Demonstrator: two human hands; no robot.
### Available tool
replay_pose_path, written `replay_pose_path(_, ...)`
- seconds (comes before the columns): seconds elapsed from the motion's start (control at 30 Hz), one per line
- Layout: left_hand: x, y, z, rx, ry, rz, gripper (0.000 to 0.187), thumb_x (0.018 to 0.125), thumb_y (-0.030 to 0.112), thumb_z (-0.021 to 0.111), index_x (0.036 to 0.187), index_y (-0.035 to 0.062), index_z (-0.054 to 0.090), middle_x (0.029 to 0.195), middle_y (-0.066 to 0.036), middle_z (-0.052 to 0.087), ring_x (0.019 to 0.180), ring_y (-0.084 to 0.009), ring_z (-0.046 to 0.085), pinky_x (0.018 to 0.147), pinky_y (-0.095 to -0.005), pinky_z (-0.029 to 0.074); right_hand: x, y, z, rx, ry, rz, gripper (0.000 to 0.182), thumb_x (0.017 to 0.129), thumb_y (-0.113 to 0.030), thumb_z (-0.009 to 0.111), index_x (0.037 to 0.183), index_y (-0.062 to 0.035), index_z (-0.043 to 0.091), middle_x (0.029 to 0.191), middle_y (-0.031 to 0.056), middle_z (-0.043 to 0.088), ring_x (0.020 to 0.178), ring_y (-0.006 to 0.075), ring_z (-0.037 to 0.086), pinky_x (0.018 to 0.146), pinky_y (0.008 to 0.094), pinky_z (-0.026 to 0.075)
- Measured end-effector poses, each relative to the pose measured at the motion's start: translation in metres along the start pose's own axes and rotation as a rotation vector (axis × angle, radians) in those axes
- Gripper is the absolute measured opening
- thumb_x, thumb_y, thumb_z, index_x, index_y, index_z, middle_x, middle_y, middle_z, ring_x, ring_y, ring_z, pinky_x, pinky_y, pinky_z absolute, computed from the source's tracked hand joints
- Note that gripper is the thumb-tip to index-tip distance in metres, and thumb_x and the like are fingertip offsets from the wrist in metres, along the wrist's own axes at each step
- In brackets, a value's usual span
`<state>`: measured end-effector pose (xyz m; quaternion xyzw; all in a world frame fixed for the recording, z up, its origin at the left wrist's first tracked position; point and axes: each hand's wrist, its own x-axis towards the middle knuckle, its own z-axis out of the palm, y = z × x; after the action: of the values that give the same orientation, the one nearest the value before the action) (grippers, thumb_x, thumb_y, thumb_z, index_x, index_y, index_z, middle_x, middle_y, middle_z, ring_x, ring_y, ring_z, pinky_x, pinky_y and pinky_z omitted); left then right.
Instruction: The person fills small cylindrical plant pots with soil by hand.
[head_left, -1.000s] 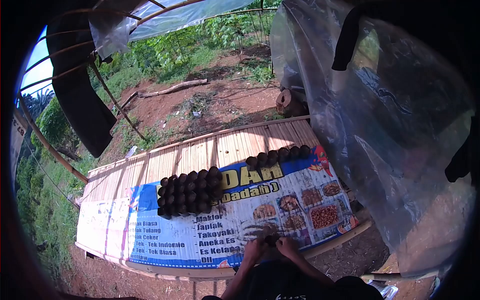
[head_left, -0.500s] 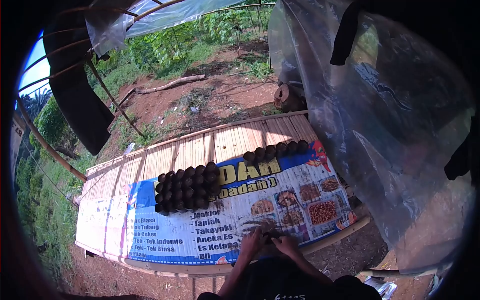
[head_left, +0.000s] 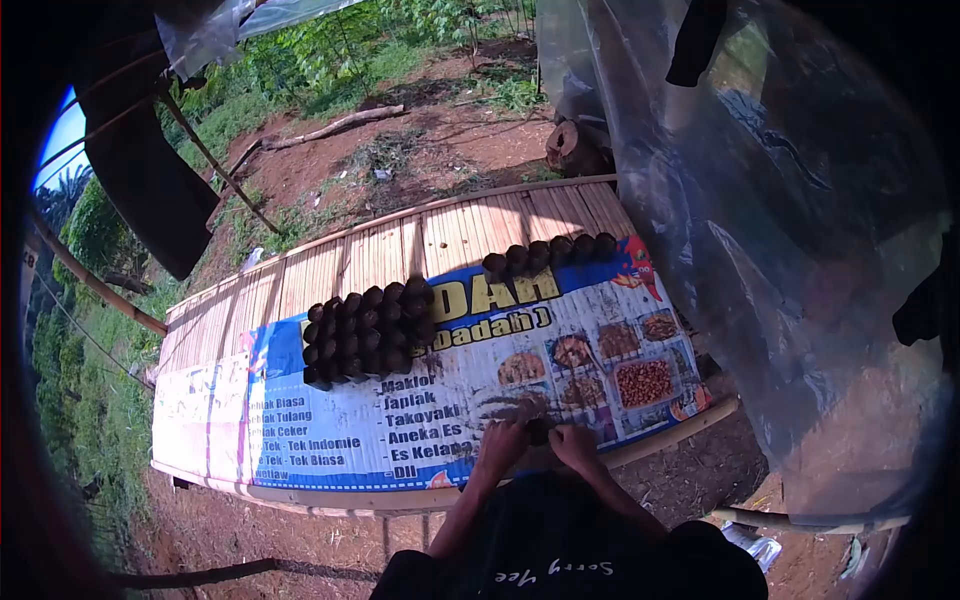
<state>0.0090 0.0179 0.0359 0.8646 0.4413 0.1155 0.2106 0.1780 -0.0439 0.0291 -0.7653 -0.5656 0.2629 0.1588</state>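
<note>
My left hand (head_left: 505, 441) and my right hand (head_left: 572, 446) are close together at the front edge of the banner (head_left: 450, 400). Between them is a small dark pot-like piece (head_left: 538, 432), with the closed fingers of both hands at its sides. Farther off to the left stands a block of several dark cylindrical pots (head_left: 365, 330), packed side by side. Beyond my hands, a shorter row of similar dark pots (head_left: 540, 254) lies along the banner's top edge.
Under the banner is a bamboo slat table (head_left: 370, 250). Clear plastic sheeting (head_left: 720, 250) hangs on the right. A cut log (head_left: 575, 148) rests behind the table. Dark cloth (head_left: 150, 190) hangs at the left, near thin poles.
The view has tilted down, so the table and pots appear higher. The dark piece between my hands now shows more clearly.
</note>
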Motion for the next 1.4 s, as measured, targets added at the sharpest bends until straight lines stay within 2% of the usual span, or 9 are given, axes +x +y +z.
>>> replay_pose_path(0.17,0.001,0.000,0.001,-0.056,-0.091,-0.112,0.017,0.076,0.016,0.061,0.085,0.0024,0.066,0.072,-0.023,0.064,0.068,-0.0393,0.064,0.065,-0.0507,0.051,0.009,0.009,0.012,0.033,-0.005,-0.014,0.032,0.084,-0.036,0.055,0.081,-0.0073,0.069,0.075,0.0178,0.065,0.074,0.0399,0.063,0.068,0.0481,0.050)
replay_pose_path(0.23,-0.006,0.005,-0.006,-0.176,0.074,-0.113,0.017,0.076,0.017,0.060,0.080,0.0016,0.066,0.071,-0.024,0.063,0.066,-0.0410,0.063,0.063,-0.0511,0.052,0.002,0.003,0.007,0.050,0.045,-0.014,0.032,0.085,-0.036,0.055,0.080,-0.0075,0.068,0.075,0.0181,0.065,0.075,0.0401,0.063,0.069,0.0485,0.050)
replay_pose_path(0.37,-0.005,-0.006,0.010,-0.128,-0.057,-0.206,0.019,0.076,0.019,0.061,0.083,0.0019,0.066,0.072,-0.024,0.063,0.067,-0.0415,0.063,0.064,-0.0515,0.051,0.007,0.008,0.019,0.051,0.002,-0.003,0.031,0.085,-0.035,0.055,0.080,-0.0079,0.068,0.074,0.0185,0.065,0.075,0.0402,0.063,0.069,0.0491,0.050)
replay_pose_path(0.43,-0.003,0.005,-0.004,-0.226,0.091,-0.195,0.020,0.076,0.021,0.061,0.082,0.0020,0.066,0.073,-0.024,0.064,0.068,-0.0421,0.063,0.065,-0.0516,0.051,0.007,0.007,0.018,0.038,0.066,-0.034,0.030,0.085,-0.035,0.056,0.079,-0.0080,0.067,0.074,0.0191,0.064,0.075,0.0406,0.062,0.068,0.0490,0.049)
replay_pose_path(0.67,-0.005,0.003,0.005,-0.161,0.019,-0.266,0.021,0.077,0.022,0.061,0.080,0.0016,0.066,0.072,-0.025,0.063,0.069,-0.0423,0.063,0.066,-0.0513,0.052,0.009,0.013,0.025,0.143,0.133,-0.060,0.030,0.085,-0.031,0.056,0.073,-0.0052,0.064,0.070,0.0202,0.062,0.071,0.0413,0.061,0.064,0.0503,0.047)
replay_pose_path(0.9,-0.011,-0.005,0.009,-0.175,-0.021,-0.210,0.020,0.077,0.021,0.061,0.080,0.0017,0.064,0.071,-0.024,0.063,0.068,-0.0418,0.063,0.064,-0.0517,0.051,0.004,0.016,0.027,0.141,0.154,-0.059,0.032,0.086,-0.032,0.056,0.071,-0.0050,0.063,0.065,0.0198,0.060,0.069,0.0411,0.061,0.061,0.0505,0.046)
replay_pose_path(1.1,-0.002,0.004,-0.004,-0.272,0.190,-0.156,0.018,0.081,0.020,0.062,0.087,0.0036,0.061,0.072,-0.021,0.064,0.066,-0.0397,0.063,0.061,-0.0505,0.050,-0.006,0.014,0.020,0.128,0.114,0.022,0.040,0.084,-0.042,0.059,0.069,-0.0056,0.067,0.064,0.0177,0.062,0.067,0.0382,0.063,0.059,0.0469,0.047)
replay_pose_path(1.17,0.002,0.005,-0.010,-0.210,0.136,-0.130,0.016,0.080,0.018,0.061,0.086,0.0036,0.061,0.074,-0.021,0.064,0.067,-0.0396,0.063,0.061,-0.0502,0.050,-0.006,0.016,0.022,0.170,-0.062,0.094,0.039,0.084,-0.043,0.060,0.070,-0.0071,0.069,0.065,0.0146,0.064,0.067,0.0348,0.065,0.063,0.0444,0.048)
replay_pose_path(1.4,0.011,-0.001,-0.003,-0.126,0.038,-0.020,0.013,0.079,0.013,0.057,0.088,0.0040,0.060,0.078,-0.022,0.063,0.072,-0.0418,0.063,0.064,-0.0513,0.050,-0.004,0.009,0.020,0.209,-0.103,0.115,0.031,0.083,-0.035,0.059,0.072,-0.0082,0.070,0.067,0.0129,0.066,0.068,0.0326,0.066,0.067,0.0427,0.050)
